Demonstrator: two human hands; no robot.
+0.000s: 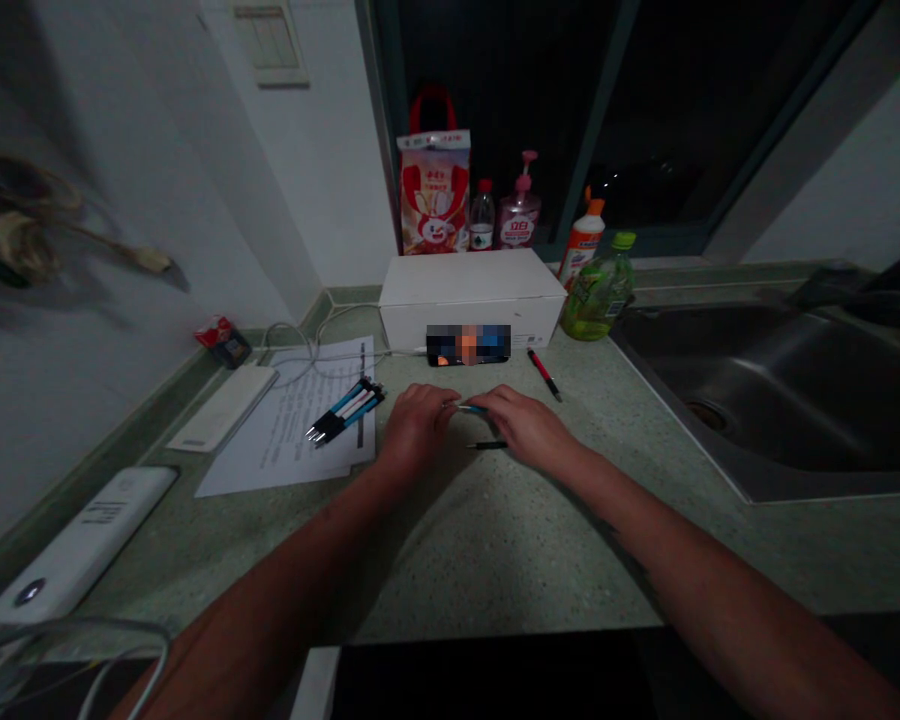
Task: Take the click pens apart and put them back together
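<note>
Both my hands meet over the green speckled counter (495,530). My left hand (418,425) and my right hand (526,425) are each closed on one end of a blue pen (469,408) held between them. A thin dark pen part (487,445) lies on the counter just below the hands. A bundle of several blue and black pens (345,410) rests on a printed sheet of paper (292,430) to the left. A red pen (544,373) lies to the upper right of my right hand.
A white box (469,290) with a phone (468,345) propped against it stands behind the hands. Bottles (598,290) and a bag (433,190) line the dark window. A steel sink (765,390) lies right. A power bank (82,545) and cables lie left.
</note>
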